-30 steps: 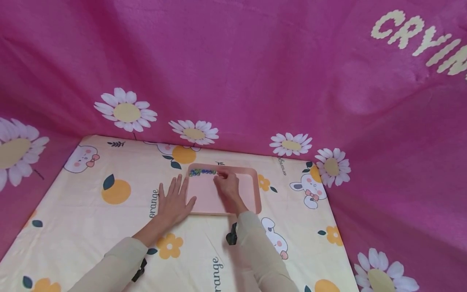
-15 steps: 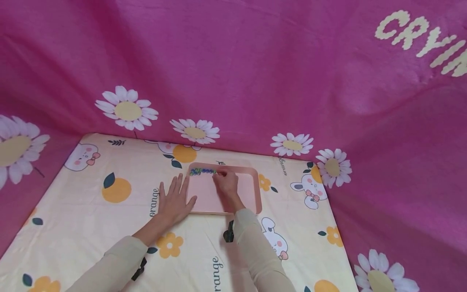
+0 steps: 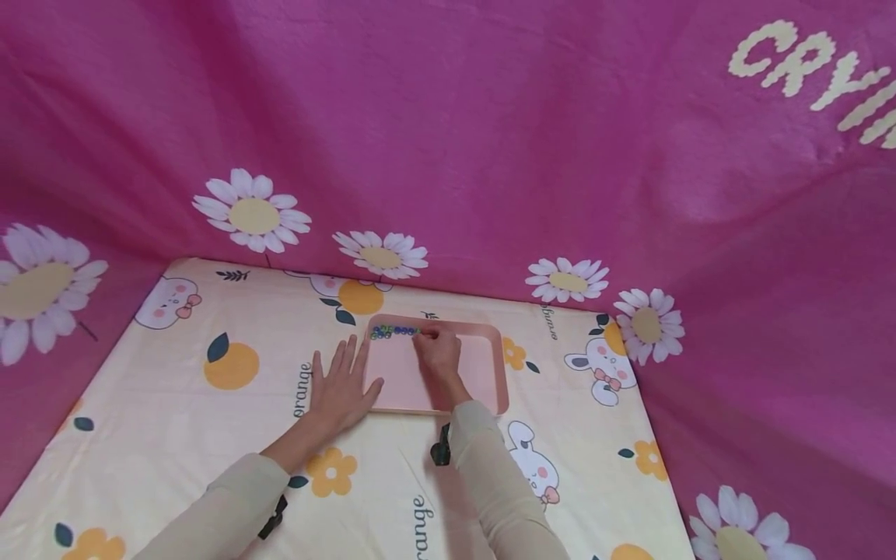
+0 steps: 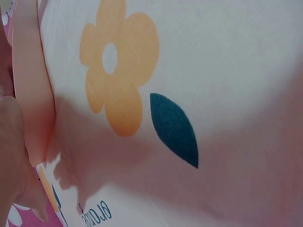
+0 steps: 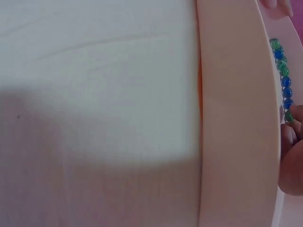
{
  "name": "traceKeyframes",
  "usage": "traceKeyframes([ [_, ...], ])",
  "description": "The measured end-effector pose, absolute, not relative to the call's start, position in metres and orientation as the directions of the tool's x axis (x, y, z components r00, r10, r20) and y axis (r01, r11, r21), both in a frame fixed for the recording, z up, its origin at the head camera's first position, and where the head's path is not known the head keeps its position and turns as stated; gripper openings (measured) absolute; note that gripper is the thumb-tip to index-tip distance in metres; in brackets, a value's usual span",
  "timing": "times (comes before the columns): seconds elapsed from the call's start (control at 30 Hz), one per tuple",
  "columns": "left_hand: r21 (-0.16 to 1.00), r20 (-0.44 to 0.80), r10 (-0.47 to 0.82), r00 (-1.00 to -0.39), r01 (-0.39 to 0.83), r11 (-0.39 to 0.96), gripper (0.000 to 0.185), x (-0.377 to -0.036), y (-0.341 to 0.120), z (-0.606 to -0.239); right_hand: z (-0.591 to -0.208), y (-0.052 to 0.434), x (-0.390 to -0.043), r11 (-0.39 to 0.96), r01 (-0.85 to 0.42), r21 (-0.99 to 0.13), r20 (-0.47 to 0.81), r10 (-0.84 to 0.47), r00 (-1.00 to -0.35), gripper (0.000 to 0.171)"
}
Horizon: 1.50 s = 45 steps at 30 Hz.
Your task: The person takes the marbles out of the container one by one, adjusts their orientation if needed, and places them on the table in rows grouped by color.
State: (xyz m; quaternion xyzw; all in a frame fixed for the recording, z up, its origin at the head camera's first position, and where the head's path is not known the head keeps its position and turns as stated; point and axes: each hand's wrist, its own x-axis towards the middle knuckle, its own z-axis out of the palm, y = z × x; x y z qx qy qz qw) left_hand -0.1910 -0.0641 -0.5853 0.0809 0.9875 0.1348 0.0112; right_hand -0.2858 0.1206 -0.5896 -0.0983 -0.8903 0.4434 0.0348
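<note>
Hugging tray's (image 3: 406, 377) far edge: marbles (image 5: 286, 81); right fingers (image 5: 298, 112) seemingly pinch one

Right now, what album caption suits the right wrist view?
Right hand at one end of the blue and green marbles in a pink tray.

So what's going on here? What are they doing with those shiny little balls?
A person is handling green and blue marbles in a pink tray on a patterned cloth. The right hand pinches a green marble at the right end of the line. The left hand rests with its fingers spread at the tray's left edge. The marbles are lined up along the far side, bunched together at the left end.
</note>
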Motion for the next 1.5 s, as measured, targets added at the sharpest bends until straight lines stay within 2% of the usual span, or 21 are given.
traceKeyframes([
  [0.2,0.278,-0.004,0.172,-0.985,0.165,0.946,0.084,-0.191,-0.06,-0.586,-0.586,0.122,-0.285,0.614,0.19,-0.766,-0.017,0.277,-0.961,0.011],
  [0.43,0.277,-0.003,0.177,-0.984,0.169,0.946,0.083,-0.189,-0.057,-0.582,-0.584,0.125,-0.282,0.599,0.181,-0.78,0.007,0.298,-0.955,0.01],
  [0.77,0.275,-0.01,0.173,-0.985,0.164,0.947,0.083,-0.188,-0.057,-0.584,-0.591,0.135,-0.277,0.421,0.122,-0.899,0.031,0.339,-0.94,0.008],
  [1.1,0.272,0.006,0.161,-0.987,0.157,0.949,0.085,-0.189,-0.06,-0.584,-0.58,0.142,-0.272,0.418,0.115,-0.901,0.005,0.275,-0.961,0.008],
  [1.3,0.272,0.001,0.156,-0.988,0.151,0.95,0.085,-0.188,-0.061,-0.583,-0.568,0.143,-0.265,0.354,0.126,-0.927,-0.051,0.212,-0.976,0.012],
  [1.5,0.268,0.006,0.152,-0.988,0.148,0.952,0.085,-0.189,-0.063,-0.584,-0.555,0.147,-0.254,0.403,0.012,-0.915,0.043,0.126,-0.991,0.016],
])
